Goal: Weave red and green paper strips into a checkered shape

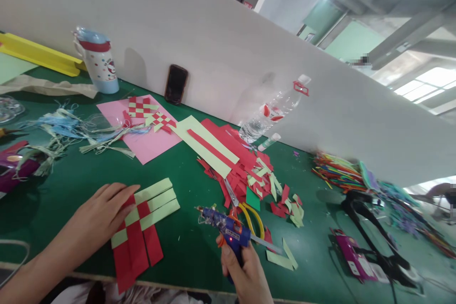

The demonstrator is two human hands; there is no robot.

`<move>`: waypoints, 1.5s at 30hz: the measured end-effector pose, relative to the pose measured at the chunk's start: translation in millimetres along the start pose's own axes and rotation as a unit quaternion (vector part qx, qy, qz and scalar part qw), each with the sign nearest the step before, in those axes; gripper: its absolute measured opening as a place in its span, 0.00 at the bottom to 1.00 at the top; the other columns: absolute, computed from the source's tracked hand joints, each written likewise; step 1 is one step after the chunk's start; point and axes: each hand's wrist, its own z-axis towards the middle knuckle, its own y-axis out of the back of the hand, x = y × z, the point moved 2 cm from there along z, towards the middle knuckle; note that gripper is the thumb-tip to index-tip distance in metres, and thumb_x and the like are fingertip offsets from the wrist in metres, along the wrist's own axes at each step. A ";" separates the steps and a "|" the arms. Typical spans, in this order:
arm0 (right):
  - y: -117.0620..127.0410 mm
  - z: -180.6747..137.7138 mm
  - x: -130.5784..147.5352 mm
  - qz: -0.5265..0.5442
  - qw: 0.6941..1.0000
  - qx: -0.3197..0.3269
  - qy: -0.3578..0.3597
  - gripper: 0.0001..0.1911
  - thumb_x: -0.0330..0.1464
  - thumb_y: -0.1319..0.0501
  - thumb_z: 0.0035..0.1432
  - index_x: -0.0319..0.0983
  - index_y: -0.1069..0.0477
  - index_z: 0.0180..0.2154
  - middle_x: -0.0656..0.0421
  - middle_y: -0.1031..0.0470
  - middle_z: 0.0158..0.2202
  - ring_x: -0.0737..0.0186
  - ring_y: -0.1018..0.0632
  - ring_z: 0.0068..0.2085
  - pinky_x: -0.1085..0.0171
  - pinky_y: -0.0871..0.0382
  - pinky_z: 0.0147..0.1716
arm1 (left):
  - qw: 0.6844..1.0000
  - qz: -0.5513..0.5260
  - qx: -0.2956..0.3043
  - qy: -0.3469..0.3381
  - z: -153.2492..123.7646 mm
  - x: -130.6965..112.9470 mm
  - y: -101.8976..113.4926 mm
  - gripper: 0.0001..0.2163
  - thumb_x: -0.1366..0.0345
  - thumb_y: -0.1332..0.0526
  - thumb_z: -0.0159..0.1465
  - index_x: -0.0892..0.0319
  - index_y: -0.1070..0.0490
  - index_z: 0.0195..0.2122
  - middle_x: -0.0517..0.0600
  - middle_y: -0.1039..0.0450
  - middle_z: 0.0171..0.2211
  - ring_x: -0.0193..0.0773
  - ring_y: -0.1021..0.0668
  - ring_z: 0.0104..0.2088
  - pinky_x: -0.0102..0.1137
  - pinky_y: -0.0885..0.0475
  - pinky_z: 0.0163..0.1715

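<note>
My left hand [98, 216] lies flat, fingers stretched out, pressing on a woven piece of red and pale green paper strips [142, 225] on the green table [64, 185]. My right hand [245, 273] is wrapped round the handle of a blue glue gun [228, 228], whose nozzle points left toward the weave and stays apart from it. Yellow-handled scissors [245, 209] lie just behind the gun.
Red and green paper sheets and scraps [242, 166] pile mid-table. Finished small weaves sit on pink paper [153, 145]. A clear bottle [270, 114], a phone [175, 84] and a cup [98, 61] stand by the white wall. Coloured sticks [338, 171] and a black stand [370, 232] sit right.
</note>
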 end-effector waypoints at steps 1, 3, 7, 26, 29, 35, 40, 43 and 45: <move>-0.8 0.3 1.6 0.001 1.000 0.003 -0.001 0.32 0.61 0.38 0.61 0.37 0.23 0.41 0.59 0.28 0.27 0.63 0.29 0.25 0.64 0.31 0.28 | 1.000 -0.015 0.005 0.017 3.3 -0.2 -1.9 0.20 0.56 0.50 0.72 0.55 0.27 0.58 0.55 0.21 0.48 0.49 0.20 0.49 0.41 0.26 0.51; -2.1 0.8 4.5 0.004 1.000 0.008 -0.004 0.32 0.61 0.38 0.60 0.37 0.23 0.41 0.59 0.28 0.27 0.62 0.29 0.25 0.64 0.31 0.27 | 0.997 -0.047 0.027 0.051 9.3 -2.6 -6.6 0.22 0.54 0.50 0.71 0.56 0.28 0.59 0.55 0.22 0.49 0.48 0.18 0.47 0.37 0.24 0.47; -2.2 0.7 5.2 0.012 1.000 0.010 -0.014 0.33 0.62 0.38 0.59 0.37 0.24 0.41 0.60 0.29 0.25 0.62 0.29 0.25 0.64 0.31 0.27 | 0.991 -0.085 0.071 0.077 17.5 -10.3 -14.9 0.22 0.53 0.50 0.71 0.57 0.29 0.60 0.56 0.23 0.50 0.45 0.17 0.42 0.36 0.24 0.43; -8.0 2.9 5.6 0.005 1.000 0.018 -0.014 0.35 0.63 0.38 0.58 0.37 0.22 0.41 0.58 0.27 0.26 0.63 0.29 0.24 0.64 0.30 0.26 | 0.978 -0.105 0.153 0.099 42.8 -22.7 -3.3 0.14 0.59 0.51 0.68 0.55 0.30 0.47 0.55 0.22 0.48 0.45 0.18 0.38 0.37 0.28 0.38; -9.8 5.0 7.3 -0.009 0.999 0.028 -0.015 0.34 0.63 0.38 0.58 0.37 0.21 0.42 0.59 0.29 0.25 0.62 0.30 0.24 0.63 0.30 0.26 | 0.976 -0.101 0.158 0.107 44.6 -23.6 -3.9 0.18 0.59 0.51 0.68 0.58 0.31 0.54 0.58 0.23 0.52 0.48 0.18 0.42 0.39 0.28 0.40; -12.9 8.3 9.5 -0.025 0.999 0.047 -0.011 0.37 0.65 0.39 0.57 0.36 0.21 0.42 0.60 0.31 0.23 0.62 0.30 0.24 0.63 0.31 0.27 | 0.977 -0.096 0.160 0.108 48.9 -26.0 -3.5 0.11 0.62 0.49 0.68 0.56 0.29 0.45 0.54 0.22 0.45 0.44 0.18 0.38 0.36 0.29 0.38; -14.6 7.5 11.0 -0.038 0.998 0.053 -0.017 0.38 0.65 0.39 0.57 0.36 0.21 0.42 0.60 0.31 0.23 0.62 0.30 0.24 0.63 0.31 0.27 | 0.980 -0.111 0.129 0.099 44.0 -24.5 -5.5 0.12 0.62 0.51 0.71 0.55 0.29 0.45 0.53 0.22 0.43 0.42 0.19 0.38 0.35 0.28 0.38; -14.4 7.4 12.0 -0.045 0.996 0.068 -0.018 0.38 0.65 0.40 0.58 0.36 0.22 0.43 0.59 0.30 0.25 0.62 0.30 0.25 0.63 0.30 0.28 | 0.983 -0.122 0.109 0.086 39.5 -21.2 -7.6 0.15 0.59 0.53 0.72 0.55 0.29 0.47 0.54 0.21 0.44 0.44 0.18 0.39 0.36 0.28 0.38; -14.3 9.3 12.8 -0.048 0.995 0.084 -0.027 0.38 0.65 0.40 0.59 0.36 0.23 0.44 0.59 0.29 0.27 0.63 0.29 0.26 0.63 0.30 0.29 | 0.984 -0.125 0.096 0.081 37.0 -18.5 -8.7 0.17 0.57 0.55 0.71 0.55 0.30 0.47 0.56 0.21 0.42 0.46 0.19 0.38 0.38 0.28 0.38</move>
